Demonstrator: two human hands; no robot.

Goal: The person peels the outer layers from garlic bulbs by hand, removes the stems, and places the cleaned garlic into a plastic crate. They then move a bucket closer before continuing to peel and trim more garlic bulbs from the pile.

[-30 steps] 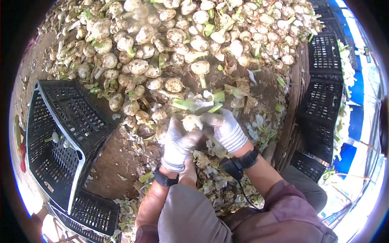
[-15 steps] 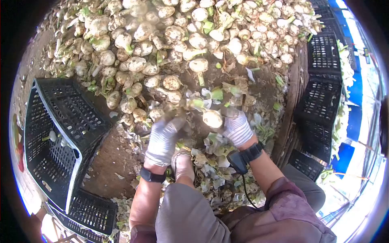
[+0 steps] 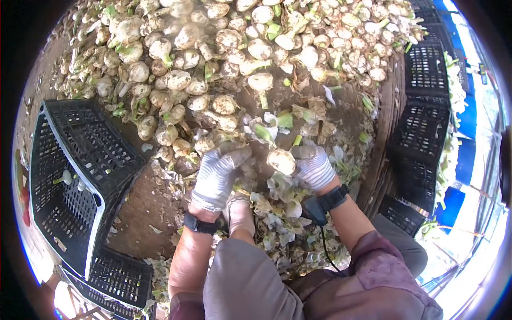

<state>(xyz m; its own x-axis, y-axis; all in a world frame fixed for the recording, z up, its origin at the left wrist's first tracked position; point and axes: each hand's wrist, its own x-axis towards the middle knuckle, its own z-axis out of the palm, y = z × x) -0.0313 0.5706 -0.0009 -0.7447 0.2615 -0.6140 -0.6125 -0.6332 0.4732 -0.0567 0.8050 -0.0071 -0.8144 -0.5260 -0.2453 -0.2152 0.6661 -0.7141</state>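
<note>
My left hand (image 3: 220, 173), in a striped glove, is closed beside the near edge of the bulb pile (image 3: 176, 80); what its fingers hold, if anything, is hidden. My right hand (image 3: 313, 165), gloved too, curls its fingers at the right side of a round pale bulb (image 3: 281, 161) and grips it. A short green stem (image 3: 297, 140) shows just above the right fingers. Peeled leaves and skins (image 3: 274, 213) lie below the hands.
A black crate (image 3: 80, 181) lies on its side at the left, a few small bulbs inside. More black crates (image 3: 421, 128) line the right, beside a wooden board (image 3: 384, 138). My shoe (image 3: 240, 213) is between my forearms.
Both hands have moved only slightly, and the fingers look sharper. The bulb beside my right hand has shifted a little down and right.
</note>
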